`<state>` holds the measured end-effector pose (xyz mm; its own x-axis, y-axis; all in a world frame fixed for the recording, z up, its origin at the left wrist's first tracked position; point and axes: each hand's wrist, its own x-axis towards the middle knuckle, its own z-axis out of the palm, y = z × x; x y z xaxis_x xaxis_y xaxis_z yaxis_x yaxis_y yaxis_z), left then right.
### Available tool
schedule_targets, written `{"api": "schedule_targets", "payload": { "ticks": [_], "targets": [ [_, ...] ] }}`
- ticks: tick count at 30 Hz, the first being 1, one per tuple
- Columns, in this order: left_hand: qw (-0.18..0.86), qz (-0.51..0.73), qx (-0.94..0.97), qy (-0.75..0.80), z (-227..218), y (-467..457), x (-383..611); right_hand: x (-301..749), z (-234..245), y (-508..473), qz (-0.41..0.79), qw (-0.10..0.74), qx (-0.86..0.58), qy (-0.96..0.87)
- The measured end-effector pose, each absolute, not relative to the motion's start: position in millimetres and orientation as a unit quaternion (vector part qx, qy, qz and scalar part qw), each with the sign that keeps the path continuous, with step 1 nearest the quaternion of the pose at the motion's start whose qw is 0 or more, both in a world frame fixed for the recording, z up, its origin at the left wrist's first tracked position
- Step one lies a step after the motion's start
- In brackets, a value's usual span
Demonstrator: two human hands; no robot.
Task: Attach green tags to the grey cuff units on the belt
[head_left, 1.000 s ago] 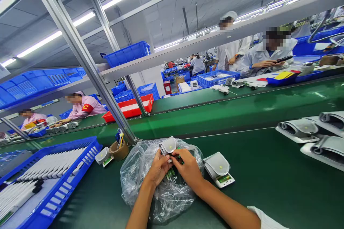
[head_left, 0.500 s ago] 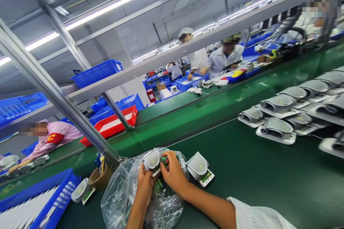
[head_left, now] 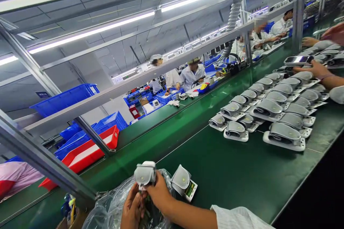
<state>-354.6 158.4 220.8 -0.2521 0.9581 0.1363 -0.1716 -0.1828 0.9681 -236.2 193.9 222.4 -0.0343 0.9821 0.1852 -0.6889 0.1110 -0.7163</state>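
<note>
Device (head_left: 144, 173) held firmly between left hand (head_left: 131, 210) and right hand (head_left: 159, 194), its top exposed, above plastic bag (head_left: 103, 218).

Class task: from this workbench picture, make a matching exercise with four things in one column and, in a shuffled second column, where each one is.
Things:
1. Grey-and-white device
2. Clear plastic bag
3. Blue crate
4. Smartphone

Places:
A. On the overhead shelf
B. In a co-worker's hand at the upper right
C. Between the left hand and right hand
D. Crumpled beneath the hands

Right pairs: 1-C, 2-D, 3-A, 4-B
</note>
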Motion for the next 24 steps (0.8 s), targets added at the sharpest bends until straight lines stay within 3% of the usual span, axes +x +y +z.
{"api": "schedule_targets", "payload": {
  "ticks": [6,13,15,17,19,21,24],
  "targets": [
    [0.403,0.621,0.439,0.509,228,160,-365,-209,219,224,0.630,0.714,-0.214,-0.217],
    [0.376,0.572,0.491,0.540,226,162,-365,-192,252,177,0.639,0.621,-0.224,-0.395],
    [0.383,0.562,0.493,0.542,227,160,-363,-153,260,161,0.522,0.652,-0.251,-0.489],
    [0.379,0.551,0.497,0.553,227,158,-361,-88,259,158,0.196,0.670,-0.317,-0.642],
    [0.355,0.553,0.507,0.557,225,158,-360,-9,249,172,-0.036,0.626,-0.389,-0.675],
    [0.342,0.561,0.519,0.547,222,159,-361,67,230,194,-0.162,0.564,-0.525,-0.616],
    [0.344,0.580,0.522,0.522,214,163,-361,160,186,216,-0.208,0.438,-0.690,-0.536]
  ]
}}
